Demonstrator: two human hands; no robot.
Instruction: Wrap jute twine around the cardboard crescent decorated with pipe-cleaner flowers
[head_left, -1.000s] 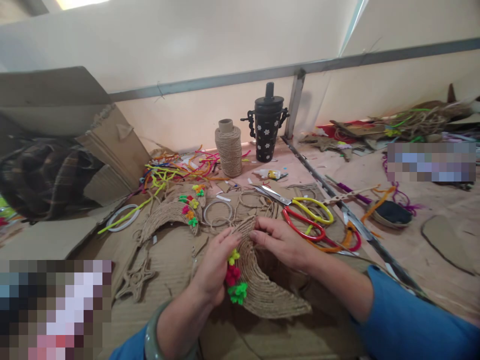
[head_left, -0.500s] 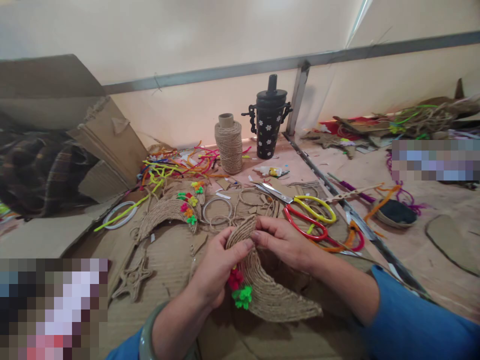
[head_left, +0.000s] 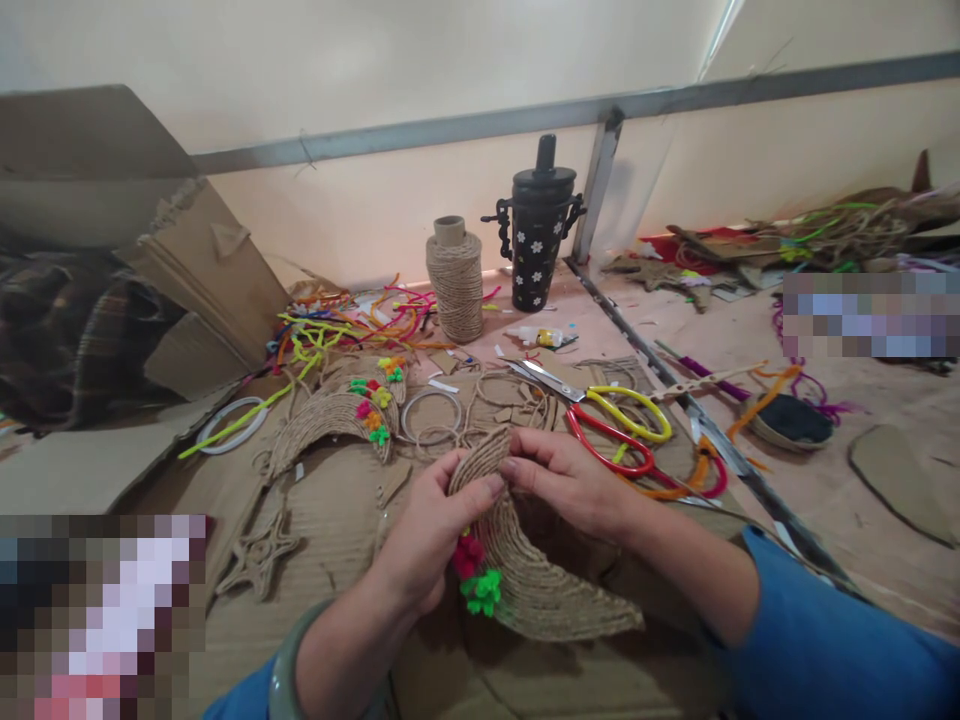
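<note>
Both hands, left hand (head_left: pixel 429 525) and right hand (head_left: pixel 571 485), pinch a ridged twine crescent (head_left: pixel 551 590), slanting down rightward, nearer than the scissors (head_left: pixel 592 400).

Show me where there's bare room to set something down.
Bare cardboard shows between the twine star and the left hand, and bare pink tabletop between the metal strip and the cardboard cutout. It's crowded around the scissors.

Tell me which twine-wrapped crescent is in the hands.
The nearest crescent, with red and green trim: the left hand and right hand pinch its upper end. The other crescents lie farther off, to the left.
</note>
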